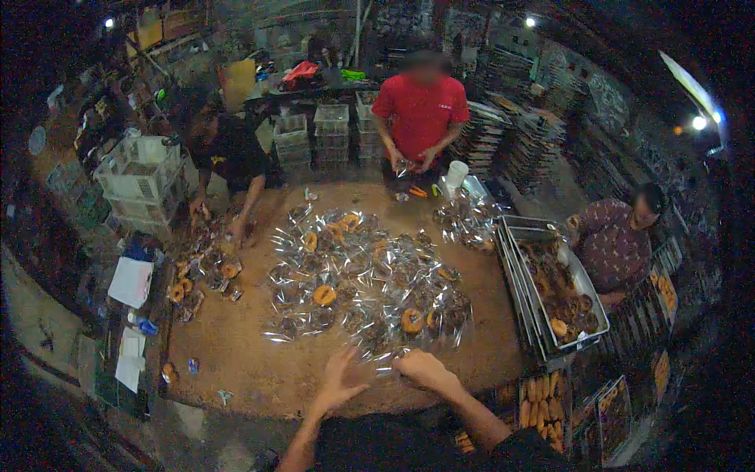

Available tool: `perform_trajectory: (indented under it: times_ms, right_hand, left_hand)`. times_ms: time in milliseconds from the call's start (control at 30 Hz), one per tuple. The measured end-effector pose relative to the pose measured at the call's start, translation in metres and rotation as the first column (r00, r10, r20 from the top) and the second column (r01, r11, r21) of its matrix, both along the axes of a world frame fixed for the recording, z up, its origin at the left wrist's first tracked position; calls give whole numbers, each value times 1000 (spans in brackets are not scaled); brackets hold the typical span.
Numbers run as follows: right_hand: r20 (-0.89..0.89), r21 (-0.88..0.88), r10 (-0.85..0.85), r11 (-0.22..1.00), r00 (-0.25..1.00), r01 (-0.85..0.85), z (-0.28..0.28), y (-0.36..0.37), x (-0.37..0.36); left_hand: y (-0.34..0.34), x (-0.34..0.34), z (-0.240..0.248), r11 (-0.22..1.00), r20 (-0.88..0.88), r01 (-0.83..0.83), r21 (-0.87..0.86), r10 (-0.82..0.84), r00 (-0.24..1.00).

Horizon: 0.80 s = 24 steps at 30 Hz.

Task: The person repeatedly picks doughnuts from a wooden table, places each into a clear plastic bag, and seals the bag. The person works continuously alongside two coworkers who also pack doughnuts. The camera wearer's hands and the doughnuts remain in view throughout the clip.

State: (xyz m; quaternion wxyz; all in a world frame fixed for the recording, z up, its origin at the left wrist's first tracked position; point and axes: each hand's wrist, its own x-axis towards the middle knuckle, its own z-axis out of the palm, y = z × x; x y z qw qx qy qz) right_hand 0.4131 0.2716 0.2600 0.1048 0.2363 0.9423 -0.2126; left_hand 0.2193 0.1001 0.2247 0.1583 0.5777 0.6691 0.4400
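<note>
My left hand (343, 383) is at the near edge of the pile, its fingers stretched and thumb apart. Just right of it, my right hand (427, 371) has curled fingers pinching what looks like the edge of a clear plastic bag (384, 365); the fingertips are partly hidden. What the bag contains is too blurred to tell. Beyond both hands spreads a pile of doughnuts in shiny clear bags, mostly dark brown. A golden ring doughnut (412, 320) lies near my right hand, and another golden doughnut (324, 295) farther left.
The brown table (236, 346) holds the pile. Stacked metal trays (594, 324) with dark doughnuts stand on the right, beside a person in a patterned shirt. Two people work across the table, one in red (421, 118). Plastic crates (141, 169) stack at left; loose doughnuts (228, 270) lie nearby.
</note>
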Motion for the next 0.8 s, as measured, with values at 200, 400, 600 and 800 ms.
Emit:
perform_trajectory:
  times_ms: [200, 400, 600, 800]
  right_hand:
    - [-413, -209, -77, 978, 907, -12, 81, -3, -9]
    - [-722, -435, -520, 854, 456, 286, 49, -24, -21]
    - [-509, -730, -752, 635, 418, 254, -8, -56, -28]
    - [-696, -609, -694, 707, 185, 360, 12, -55, -38]
  left_hand:
    - [19, 18, 8, 927, 553, 296, -229, -127, 823]
    - [8, 13, 15, 980, 862, -14, -197, 180, 473]
    - [13, 16, 33, 990, 900, -45, -131, 137, 413]
    - [13, 22, 48, 975, 896, -17, -220, 209, 391]
